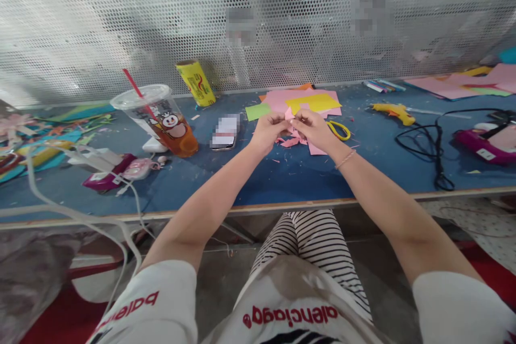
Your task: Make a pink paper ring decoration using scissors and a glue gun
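Between my fingertips is a small folded piece of pink paper (289, 114), pinched from both sides above the blue table. My left hand (269, 130) grips its left side with thumb and forefinger. On the other side my right hand (312, 126) pinches it too, and a thin band circles that wrist. Cut pink paper scraps (291, 141) lie just under the hands. Yellow-handled scissors (339, 130) rest beside my right hand, their blades hidden. Behind the hands are a yellow paper sheet (314, 102), larger pink sheets (278, 98) and a green piece (258, 112).
Left of the hands are a phone (226, 131), a tilted drink cup (161, 123) with red straw, a yellow can (197, 84) and a purple power strip (108, 172) with white cables. Rightward lie a yellow glue gun (395, 114), black cord (437, 145) and another purple strip (486, 148).
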Available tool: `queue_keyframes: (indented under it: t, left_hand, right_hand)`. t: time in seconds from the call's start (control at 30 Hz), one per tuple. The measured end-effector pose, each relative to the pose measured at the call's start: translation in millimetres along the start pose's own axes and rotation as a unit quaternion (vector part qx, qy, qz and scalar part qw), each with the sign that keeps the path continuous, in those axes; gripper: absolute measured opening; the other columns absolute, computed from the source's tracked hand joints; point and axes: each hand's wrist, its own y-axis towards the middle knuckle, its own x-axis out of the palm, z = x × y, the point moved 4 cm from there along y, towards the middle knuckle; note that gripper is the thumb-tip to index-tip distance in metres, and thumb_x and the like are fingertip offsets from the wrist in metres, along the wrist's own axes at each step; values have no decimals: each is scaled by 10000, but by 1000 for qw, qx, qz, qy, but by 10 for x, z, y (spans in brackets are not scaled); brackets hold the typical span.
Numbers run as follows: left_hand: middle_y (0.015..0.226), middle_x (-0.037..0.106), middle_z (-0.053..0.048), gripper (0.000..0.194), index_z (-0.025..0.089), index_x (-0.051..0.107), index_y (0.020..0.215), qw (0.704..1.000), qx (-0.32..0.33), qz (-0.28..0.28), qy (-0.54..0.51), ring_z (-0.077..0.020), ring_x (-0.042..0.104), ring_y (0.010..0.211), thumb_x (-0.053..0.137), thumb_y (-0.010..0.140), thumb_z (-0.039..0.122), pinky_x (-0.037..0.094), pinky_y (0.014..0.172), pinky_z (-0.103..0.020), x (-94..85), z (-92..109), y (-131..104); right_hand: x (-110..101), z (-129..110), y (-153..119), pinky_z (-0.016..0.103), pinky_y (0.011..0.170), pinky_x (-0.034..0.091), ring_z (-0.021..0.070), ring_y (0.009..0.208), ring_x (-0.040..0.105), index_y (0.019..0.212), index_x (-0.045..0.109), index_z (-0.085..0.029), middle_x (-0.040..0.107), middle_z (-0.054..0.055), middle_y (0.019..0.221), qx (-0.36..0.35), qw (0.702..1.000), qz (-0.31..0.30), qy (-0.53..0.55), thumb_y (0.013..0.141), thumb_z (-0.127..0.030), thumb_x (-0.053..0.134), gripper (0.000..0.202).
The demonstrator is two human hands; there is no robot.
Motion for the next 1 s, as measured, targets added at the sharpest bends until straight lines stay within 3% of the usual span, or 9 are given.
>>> queue_keyframes:
  t: [0.17, 0.33, 0.5, 0.73, 0.9, 1.0]
  left_hand:
    - [588, 605, 22, 95, 125, 612, 669, 1000, -13, 11, 5, -39, 565, 537, 698, 674, 166, 493, 625, -177, -1, 3, -17]
    - [620, 626, 0, 63, 126, 622, 706, 992, -111, -24, -53, -58, 601, 566, 677, 681, 107, 520, 637, -180, -62, -58, 36]
    - [609, 622, -4, 72, 143, 619, 684, 977, -195, -19, -84, -66, 601, 587, 672, 683, 95, 535, 689, -193, -124, -153, 77]
    - [600, 614, 4, 87, 138, 606, 677, 977, -194, -24, -83, -57, 586, 569, 676, 666, 87, 506, 647, -174, -91, -139, 50]
    - [607, 625, 5, 106, 131, 590, 672, 978, -195, -13, -70, -59, 599, 562, 645, 669, 41, 502, 622, -175, -105, -161, 61]
    - [616, 635, 6, 107, 132, 598, 674, 975, -209, -11, -81, -56, 605, 571, 641, 678, 35, 506, 627, -165, -119, -180, 71]
  right_hand:
    - [-9, 10, 3, 239, 505, 298, 80, 535, 374, 649, 421, -195, 408, -43, 570, -38, 995, 3, -97, 842, -402, 513, 297]
    - [8, 37, 8, 226, 474, 291, 74, 492, 360, 645, 392, -203, 389, -57, 535, -24, 997, -38, -60, 853, -330, 488, 263]
    - [40, 92, -2, 222, 412, 281, 68, 412, 349, 637, 392, -207, 388, -66, 504, 36, 995, -94, 7, 830, -197, 447, 201]
    - [11, 60, -31, 224, 433, 286, 68, 447, 370, 644, 405, -197, 407, -52, 537, 46, 993, -105, 9, 832, -187, 410, 188]
    - [-6, 52, -16, 247, 528, 299, 78, 538, 350, 612, 370, -191, 391, -48, 562, -1, 991, -72, -116, 826, -301, 510, 278]
    - [4, 45, -7, 249, 535, 297, 78, 540, 347, 600, 366, -189, 377, -51, 555, -10, 989, -67, -134, 815, -311, 535, 299]
